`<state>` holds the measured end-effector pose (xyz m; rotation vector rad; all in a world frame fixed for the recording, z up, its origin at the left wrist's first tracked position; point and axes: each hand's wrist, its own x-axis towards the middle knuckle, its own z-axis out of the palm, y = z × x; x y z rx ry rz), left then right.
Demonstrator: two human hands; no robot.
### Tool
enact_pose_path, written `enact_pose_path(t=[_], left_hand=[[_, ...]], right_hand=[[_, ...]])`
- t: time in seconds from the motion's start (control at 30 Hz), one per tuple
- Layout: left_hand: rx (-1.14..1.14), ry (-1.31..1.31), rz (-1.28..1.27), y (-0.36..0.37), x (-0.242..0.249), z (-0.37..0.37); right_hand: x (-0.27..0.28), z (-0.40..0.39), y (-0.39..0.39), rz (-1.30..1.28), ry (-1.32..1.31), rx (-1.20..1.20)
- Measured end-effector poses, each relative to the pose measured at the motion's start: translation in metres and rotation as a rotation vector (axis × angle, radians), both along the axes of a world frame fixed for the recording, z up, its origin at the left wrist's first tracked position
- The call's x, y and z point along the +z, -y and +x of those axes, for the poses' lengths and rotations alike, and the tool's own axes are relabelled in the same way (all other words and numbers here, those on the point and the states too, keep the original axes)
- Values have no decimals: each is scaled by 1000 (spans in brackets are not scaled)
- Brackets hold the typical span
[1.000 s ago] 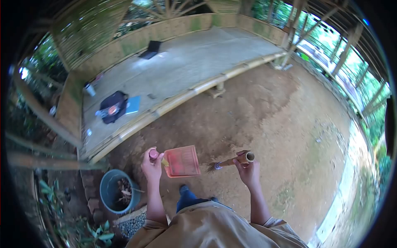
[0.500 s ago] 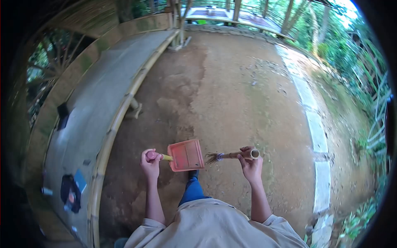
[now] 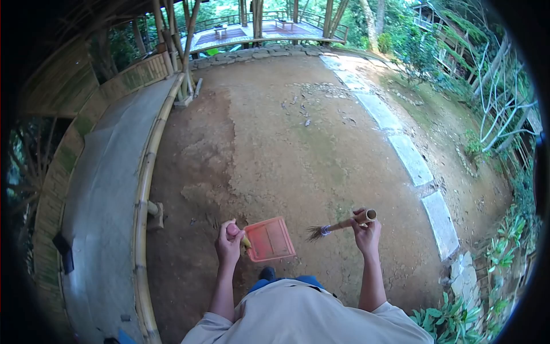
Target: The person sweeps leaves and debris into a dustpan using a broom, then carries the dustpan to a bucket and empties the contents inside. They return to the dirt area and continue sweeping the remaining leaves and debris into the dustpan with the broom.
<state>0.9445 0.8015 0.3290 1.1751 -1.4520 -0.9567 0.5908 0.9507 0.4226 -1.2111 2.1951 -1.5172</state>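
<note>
A pink dustpan [image 3: 269, 239] hangs above the dirt ground, its pan to the right of my left hand [image 3: 228, 243], whose fingers are wrapped round its handle. My right hand [image 3: 366, 232] grips a short broom [image 3: 342, 225] by its bamboo handle. The broom's bristles point left toward the dustpan, with a gap between the two. Below the pan, one dark shoe [image 3: 267, 273] shows in front of my shirt.
On the left runs a long grey platform [image 3: 109, 189] with a bamboo edge [image 3: 144, 212]. Pale stone slabs [image 3: 410, 160] line the right side, with green plants [image 3: 450, 315] at lower right. Scattered leaves [image 3: 303, 109] lie farther ahead; a raised deck [image 3: 252, 34] stands at the back.
The view has shifted forward and turned to the right. Both hands, still holding the dustpan and broom, appear farther right and slightly lower. The shoe shows lower, with less of the blue leg visible.
</note>
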Motion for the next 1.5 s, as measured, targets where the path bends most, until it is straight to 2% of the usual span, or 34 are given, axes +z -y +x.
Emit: enact_pose_path(t=[0.13,0.23,0.47,0.57,0.7,0.97,1.13,1.27,1.5], left_hand=[[-71,59,29,56,-8,-21],[-117,36,42,95,-8,-41],[-130,183,30,193,-13,-87],[-80,203,13,237,-26,-115],[-38,105,48,288,-16,-153],[45,71,54,388,-22,-217],[76,41,106,434,3,-265],[74,54,98,475,16,-304],[-3,3,93,594,-4,-383]], right_hand=[[10,5,30,17,76,-81],[2,-4,51,-82,-12,-78],[-26,-54,107,-79,151,-145],[-43,-91,142,-65,120,-150],[-41,-139,191,-52,183,-152],[-50,-235,285,-26,160,-120],[-39,-285,341,-29,59,-93],[-50,-328,394,-37,58,-58],[-71,-405,514,-38,164,-52]])
